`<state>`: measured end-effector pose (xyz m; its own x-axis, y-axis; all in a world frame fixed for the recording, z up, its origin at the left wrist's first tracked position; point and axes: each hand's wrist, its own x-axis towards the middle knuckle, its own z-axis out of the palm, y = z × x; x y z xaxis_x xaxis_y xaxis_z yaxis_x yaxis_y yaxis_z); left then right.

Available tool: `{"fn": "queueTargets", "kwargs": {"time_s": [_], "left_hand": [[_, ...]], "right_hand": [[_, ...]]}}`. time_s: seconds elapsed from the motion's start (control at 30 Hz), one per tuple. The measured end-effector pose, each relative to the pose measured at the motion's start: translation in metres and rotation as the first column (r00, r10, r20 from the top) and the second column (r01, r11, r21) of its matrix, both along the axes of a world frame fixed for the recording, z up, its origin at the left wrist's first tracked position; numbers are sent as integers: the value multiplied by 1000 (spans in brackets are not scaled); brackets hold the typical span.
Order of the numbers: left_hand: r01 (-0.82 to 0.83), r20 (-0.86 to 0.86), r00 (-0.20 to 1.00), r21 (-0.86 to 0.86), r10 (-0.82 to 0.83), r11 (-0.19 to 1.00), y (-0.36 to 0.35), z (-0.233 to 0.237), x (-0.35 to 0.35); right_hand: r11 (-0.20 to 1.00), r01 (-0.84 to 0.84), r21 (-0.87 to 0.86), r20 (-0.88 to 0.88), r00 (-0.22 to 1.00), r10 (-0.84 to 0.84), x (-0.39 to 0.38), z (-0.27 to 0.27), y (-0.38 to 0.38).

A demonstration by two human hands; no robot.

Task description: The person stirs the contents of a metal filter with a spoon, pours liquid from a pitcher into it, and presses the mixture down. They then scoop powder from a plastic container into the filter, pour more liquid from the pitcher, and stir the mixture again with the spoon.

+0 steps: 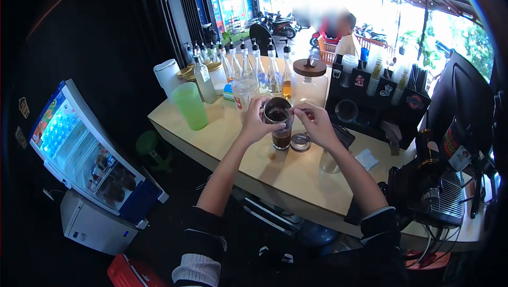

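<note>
A clear glass vessel with dark brown contents (281,137) stands on the wooden counter. My left hand (257,122) is wrapped round its upper part, near the dark round opening at the top. On the right side of the rim, my right hand (316,123) has thumb and fingers pinched together; what lies between them is too small to name. A small round glass dish or lid (300,142) lies just right of the vessel's base. Behind the hands are a clear jar with a red label (244,89) and a large jar with a wooden lid (309,88).
Pump bottles (272,78) line the counter's back. A green cup (189,107) stands left; a black cup rack (370,96) and coffee machine (439,191) are right. A person (347,41) sits beyond the counter. A drinks fridge (87,149) stands left.
</note>
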<state>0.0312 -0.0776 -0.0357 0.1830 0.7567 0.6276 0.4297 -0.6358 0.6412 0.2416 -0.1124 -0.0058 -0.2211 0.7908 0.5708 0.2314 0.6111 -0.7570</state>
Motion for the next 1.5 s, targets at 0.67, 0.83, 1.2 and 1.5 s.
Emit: {"fn": "queueTargets", "kwargs": {"time_s": [0.67,0.83,1.2,1.5], "left_hand": [[290,-83,955,55,-285,955,37,8,-20],[320,-108,945,101,-309,942,40,13,-21],[316,-148,942,96,-301,944,47,19,-19],[340,-188,929,87,-320,936,42,21,-18]], "right_hand": [[994,-103,-21,58,993,104,1,13,14],[987,-148,-56,35,988,150,5,21,22],[955,-246,-166,41,966,256,22,30,49],[941,-295,-169,22,953,303,23,31,58]]}}
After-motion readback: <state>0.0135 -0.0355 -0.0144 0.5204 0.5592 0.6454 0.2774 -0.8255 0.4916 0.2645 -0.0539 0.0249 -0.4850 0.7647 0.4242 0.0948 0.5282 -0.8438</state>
